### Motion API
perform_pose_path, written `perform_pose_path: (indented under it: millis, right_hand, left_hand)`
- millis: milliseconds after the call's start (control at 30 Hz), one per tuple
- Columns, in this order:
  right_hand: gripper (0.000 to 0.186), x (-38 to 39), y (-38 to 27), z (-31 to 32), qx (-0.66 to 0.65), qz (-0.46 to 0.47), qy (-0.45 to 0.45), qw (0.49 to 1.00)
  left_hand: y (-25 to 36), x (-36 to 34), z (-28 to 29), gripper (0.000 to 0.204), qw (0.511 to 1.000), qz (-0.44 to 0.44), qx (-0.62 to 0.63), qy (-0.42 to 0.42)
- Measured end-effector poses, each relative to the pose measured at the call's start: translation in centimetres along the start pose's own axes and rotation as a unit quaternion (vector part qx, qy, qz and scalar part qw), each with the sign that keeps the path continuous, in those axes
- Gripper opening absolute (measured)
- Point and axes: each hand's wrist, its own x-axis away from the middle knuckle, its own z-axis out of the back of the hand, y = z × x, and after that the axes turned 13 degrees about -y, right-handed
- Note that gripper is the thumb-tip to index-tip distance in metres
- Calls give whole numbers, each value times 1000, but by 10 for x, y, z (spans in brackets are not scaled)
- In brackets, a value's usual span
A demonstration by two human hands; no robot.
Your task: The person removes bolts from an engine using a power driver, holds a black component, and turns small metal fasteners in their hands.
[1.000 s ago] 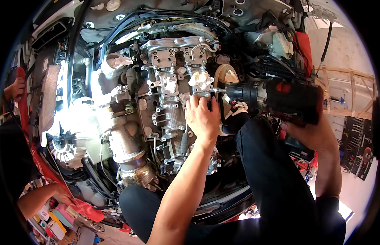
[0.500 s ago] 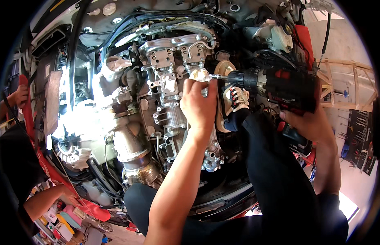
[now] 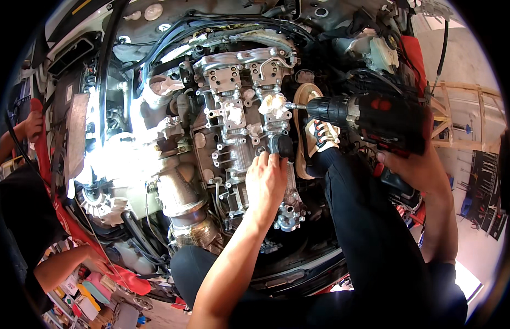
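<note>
My right hand [image 3: 406,167] grips a black cordless drill [image 3: 389,123] by its handle, the drill lying level and pointing left. Its bit with a socket [image 3: 295,106] ends beside a wad of crumpled pale paper [image 3: 273,104] on the engine's valve cover [image 3: 239,151]. Below that, my left hand [image 3: 266,181] rests over the cover with its fingers bent and close together. Its fingertips are just beneath a round black cap [image 3: 281,145]; whether they hold a small part is hidden.
My shoe [image 3: 323,134] stands in the engine bay right of the engine, under the drill. A metal exhaust pipe [image 3: 178,192] lies left of the engine under glaring light. Another person's hands [image 3: 32,126] are at the far left by a red cover. Hand tools [image 3: 485,178] hang at right.
My left hand has moved away from the drill's tip, down toward me to below the black cap, uncovering the paper wad and the cap. The drill stays nearly in place.
</note>
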Motion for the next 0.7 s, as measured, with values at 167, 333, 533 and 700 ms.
perform_pose_path:
  millis: [167,333,533,700]
  right_hand:
    - [54,2,2,6,-17,-35,10,999]
    - [58,-14,2,0,18,28,-21,999]
    - [47,-3,21,-8,71,-22,46,996]
    - [36,-45,-22,-72,-16,-45,-184,982]
  left_hand:
    - [2,-6,-7,19,999,-26,-12,17]
    - [-16,-2,4,14,996,-84,11,-1]
    - [-10,38,76,17,863,42,501,-54]
    - [-13,107,130,26,461,26,886,31]
